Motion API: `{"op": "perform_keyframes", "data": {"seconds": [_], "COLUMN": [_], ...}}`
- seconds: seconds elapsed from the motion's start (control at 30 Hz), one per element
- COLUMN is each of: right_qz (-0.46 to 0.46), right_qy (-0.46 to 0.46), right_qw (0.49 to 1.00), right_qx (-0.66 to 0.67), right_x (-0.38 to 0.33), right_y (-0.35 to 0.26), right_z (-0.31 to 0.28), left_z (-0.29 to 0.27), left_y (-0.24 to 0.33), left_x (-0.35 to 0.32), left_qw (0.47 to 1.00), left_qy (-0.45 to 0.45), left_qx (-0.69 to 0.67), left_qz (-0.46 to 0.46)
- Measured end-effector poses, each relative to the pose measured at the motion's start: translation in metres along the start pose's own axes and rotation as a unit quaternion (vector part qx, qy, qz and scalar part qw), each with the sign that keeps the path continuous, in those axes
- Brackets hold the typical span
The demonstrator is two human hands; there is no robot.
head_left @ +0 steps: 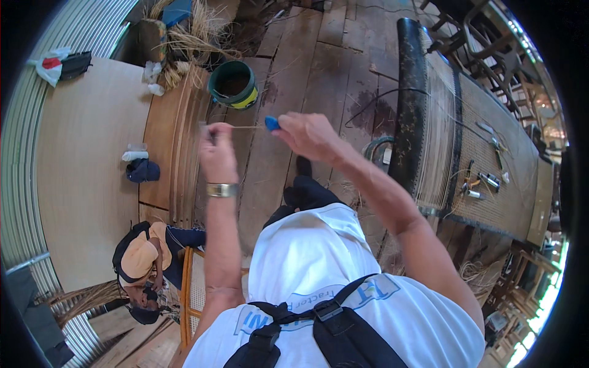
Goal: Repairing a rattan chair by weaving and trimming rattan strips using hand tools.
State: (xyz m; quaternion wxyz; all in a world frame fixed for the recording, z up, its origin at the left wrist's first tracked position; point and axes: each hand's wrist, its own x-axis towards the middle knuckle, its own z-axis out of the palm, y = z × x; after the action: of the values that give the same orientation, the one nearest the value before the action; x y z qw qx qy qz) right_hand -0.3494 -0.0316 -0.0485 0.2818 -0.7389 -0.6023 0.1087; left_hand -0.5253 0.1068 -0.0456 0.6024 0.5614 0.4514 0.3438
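Observation:
A thin pale strand [248, 127], like cane or fibre, is stretched level between my two hands in front of me. My left hand [218, 150], with a gold-coloured watch [221, 189] on its wrist, is closed on the strand's left end; something small and dark shows by its fingers, too blurred to name. My right hand [311, 136] is closed, pinching a small bright blue piece [272, 123] where the strand runs into it. Whether this is cloth or plastic I cannot tell. Both hands are slightly smeared by motion.
Beyond my hands a green bucket [233, 84] stands on the plank floor [294, 67]. To the right lies a woven cane panel [485, 141] with pliers and other tools on it. Wooden boards [175, 147] are at the left. A person [142, 260] sits at the lower left.

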Motion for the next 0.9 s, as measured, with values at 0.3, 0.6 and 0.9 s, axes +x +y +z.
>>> {"op": "perform_keyframes", "data": {"seconds": [0.3, 0.6, 0.9], "right_qz": [0.116, -0.017, 0.065], "right_qy": [0.011, -0.115, -0.005], "right_qw": [0.981, 0.993, 0.997], "right_qx": [-0.153, -0.029, 0.048], "right_x": [0.062, 0.122, 0.113], "right_y": [0.214, 0.099, 0.201], "right_z": [0.011, 0.05, 0.028], "left_z": [-0.412, 0.003, 0.036], "left_y": [0.001, -0.007, 0.025], "left_x": [0.178, 0.139, 0.233], "left_qw": [0.902, 0.936, 0.828], "left_qy": [0.321, -0.203, -0.387], "left_qx": [0.275, 0.234, 0.34], "left_qz": [0.09, 0.164, 0.223]}}
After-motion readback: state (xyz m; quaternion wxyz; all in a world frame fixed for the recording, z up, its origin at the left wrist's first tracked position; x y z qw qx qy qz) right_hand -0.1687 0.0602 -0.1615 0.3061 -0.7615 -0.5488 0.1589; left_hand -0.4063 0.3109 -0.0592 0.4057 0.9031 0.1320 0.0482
